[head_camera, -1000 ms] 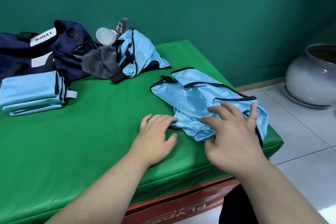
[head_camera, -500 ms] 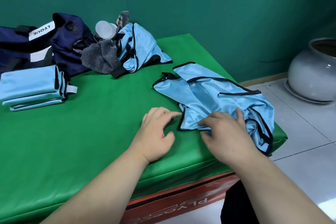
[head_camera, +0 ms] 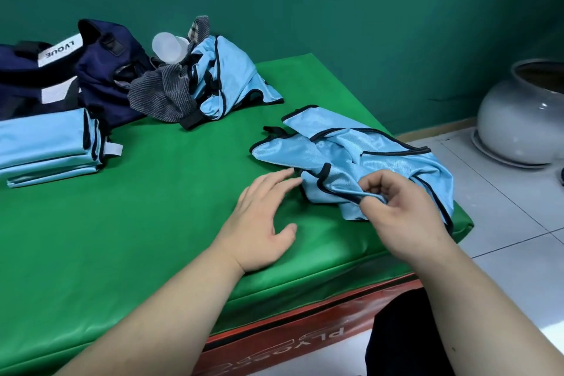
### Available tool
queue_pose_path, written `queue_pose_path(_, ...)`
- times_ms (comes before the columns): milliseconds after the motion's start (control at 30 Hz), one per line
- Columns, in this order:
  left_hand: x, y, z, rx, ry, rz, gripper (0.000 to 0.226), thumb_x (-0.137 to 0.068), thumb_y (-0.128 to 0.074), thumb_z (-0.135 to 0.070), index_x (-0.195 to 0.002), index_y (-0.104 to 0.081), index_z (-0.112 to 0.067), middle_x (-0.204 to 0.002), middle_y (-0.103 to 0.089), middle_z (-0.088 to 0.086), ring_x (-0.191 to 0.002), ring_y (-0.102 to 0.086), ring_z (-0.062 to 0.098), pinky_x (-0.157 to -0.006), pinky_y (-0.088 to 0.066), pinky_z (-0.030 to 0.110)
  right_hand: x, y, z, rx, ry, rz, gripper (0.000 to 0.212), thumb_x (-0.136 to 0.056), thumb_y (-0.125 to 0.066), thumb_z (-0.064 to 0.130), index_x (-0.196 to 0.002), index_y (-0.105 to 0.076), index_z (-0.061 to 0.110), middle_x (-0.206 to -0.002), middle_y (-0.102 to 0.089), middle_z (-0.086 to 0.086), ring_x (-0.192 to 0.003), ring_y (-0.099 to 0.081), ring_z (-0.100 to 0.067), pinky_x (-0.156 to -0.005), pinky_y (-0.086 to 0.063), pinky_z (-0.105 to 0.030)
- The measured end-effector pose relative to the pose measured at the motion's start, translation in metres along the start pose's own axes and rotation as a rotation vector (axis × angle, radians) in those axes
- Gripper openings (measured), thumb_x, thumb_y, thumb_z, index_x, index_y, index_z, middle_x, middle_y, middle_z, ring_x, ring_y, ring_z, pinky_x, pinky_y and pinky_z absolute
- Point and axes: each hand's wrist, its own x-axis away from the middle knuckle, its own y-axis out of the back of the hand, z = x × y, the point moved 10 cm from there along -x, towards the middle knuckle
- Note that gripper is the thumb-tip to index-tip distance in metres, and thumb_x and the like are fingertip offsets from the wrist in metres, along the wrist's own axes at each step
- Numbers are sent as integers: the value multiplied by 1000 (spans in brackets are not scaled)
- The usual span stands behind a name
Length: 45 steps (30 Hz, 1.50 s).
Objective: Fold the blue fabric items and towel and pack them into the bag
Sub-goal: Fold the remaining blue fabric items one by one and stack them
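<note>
A crumpled light-blue vest [head_camera: 345,156] with black trim lies at the right end of the green mat [head_camera: 128,223]. My right hand [head_camera: 399,210] pinches its near black-trimmed edge and lifts it slightly. My left hand [head_camera: 259,223] rests flat on the mat, fingers straight, fingertips touching the vest's left edge. A stack of folded blue items [head_camera: 45,146] sits at far left. Another unfolded blue vest [head_camera: 229,76] lies by a grey striped towel [head_camera: 161,94]. The navy bag [head_camera: 100,70] stands at the back left.
A translucent plastic cup [head_camera: 168,47] lies behind the towel. A large grey ceramic pot [head_camera: 518,119] stands on the tiled floor to the right. The mat's right corner drops off just past the vest. A green wall runs behind.
My right hand went from lying flat on the vest to pinching its near edge and raising it. My left hand's fingertips slid right to the vest's edge.
</note>
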Motion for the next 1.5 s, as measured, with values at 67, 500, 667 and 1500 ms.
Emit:
queue_pose_path(67, 0, -2, -1, -8, -11, 5, 77, -79, -58, -39, -150, -31, -31, -158, -27, -13, -146, -22, 8, -120, -23, 39, 0, -2, 0, -20, -9, 14, 20, -81, -57, 5, -83, -64, 24, -61, -57, 17, -48, -40, -13, -45, -32, -23)
queue_pose_path(500, -23, -13, 3, -10, 15, 15, 66, -83, -72, -35, -143, -46, -31, -139, -45, -12, -131, -39, 13, -114, -33, 40, -1, -14, 1, 230, 81, 98, 29, -85, -55, 11, -97, -63, 37, -93, -63, 15, -75, -55, 6, -67, -38, -13)
queue_pose_path(667, -19, -9, 9, -52, 33, -70, 36, -79, -69, -35, -116, -67, -33, -111, -59, -13, -106, -51, 14, -94, -42, 37, 10, -23, 26, 455, 267, 71, 43, -72, -47, 30, -110, -66, 25, -107, -57, 15, -110, -47, -6, -102, -33, -18)
queue_pose_path(1500, 71, 10, -17, -4, 55, 33, 51, -85, -68, -30, -133, -55, -38, -107, -60, -22, -106, -44, 4, -101, -29, 31, 96, -73, 42, 666, 495, 216, 40, -72, -39, 33, -100, -68, 31, -101, -61, 20, -113, -53, -6, -122, 4, -52)
